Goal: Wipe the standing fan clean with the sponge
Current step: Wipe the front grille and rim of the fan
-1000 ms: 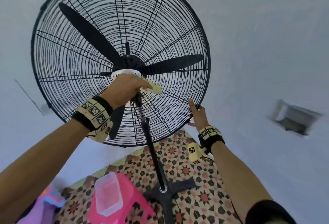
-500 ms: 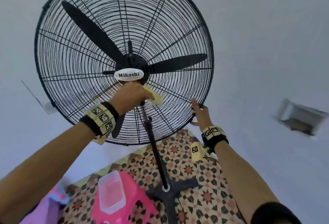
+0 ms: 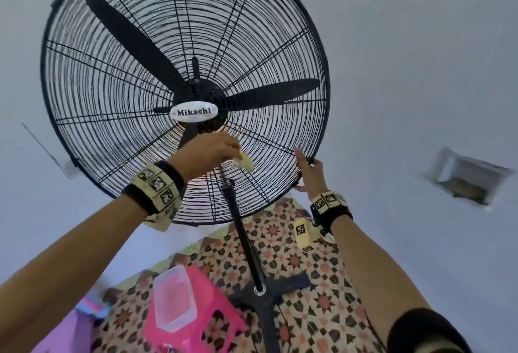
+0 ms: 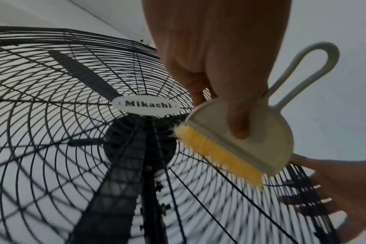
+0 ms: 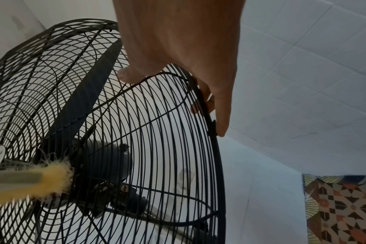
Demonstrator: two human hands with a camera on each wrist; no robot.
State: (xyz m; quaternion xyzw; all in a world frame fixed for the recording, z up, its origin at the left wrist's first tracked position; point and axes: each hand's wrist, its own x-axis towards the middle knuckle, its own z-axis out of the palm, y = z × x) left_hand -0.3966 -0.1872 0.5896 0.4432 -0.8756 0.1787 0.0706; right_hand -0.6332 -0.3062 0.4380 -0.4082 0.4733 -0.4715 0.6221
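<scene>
A big black standing fan (image 3: 112,86) with a white "Mikachi" badge (image 3: 194,113) fills the head view. My left hand (image 3: 207,153) grips a yellow sponge (image 3: 246,162) set in a white holder with a loop handle. It presses the sponge on the front grille just below and right of the badge. In the left wrist view my thumb lies on the holder (image 4: 267,140), and the yellow sponge (image 4: 217,153) meets the wires. My right hand (image 3: 309,173) holds the cage rim at the lower right. In the right wrist view the thumb (image 5: 125,76) lies on the grille and the fingers go behind the rim (image 5: 217,165).
The fan's black pole (image 3: 244,237) runs down to a cross base (image 3: 269,296) on patterned floor tiles. A pink stool (image 3: 213,316) with a clear plastic container (image 3: 173,299) on it stands left of the base. White walls are behind, with a vent (image 3: 465,176) at the right.
My left hand has slid the sponge down off the badge onto the grille below it, so the badge now shows in full. My right hand has stayed on the rim.
</scene>
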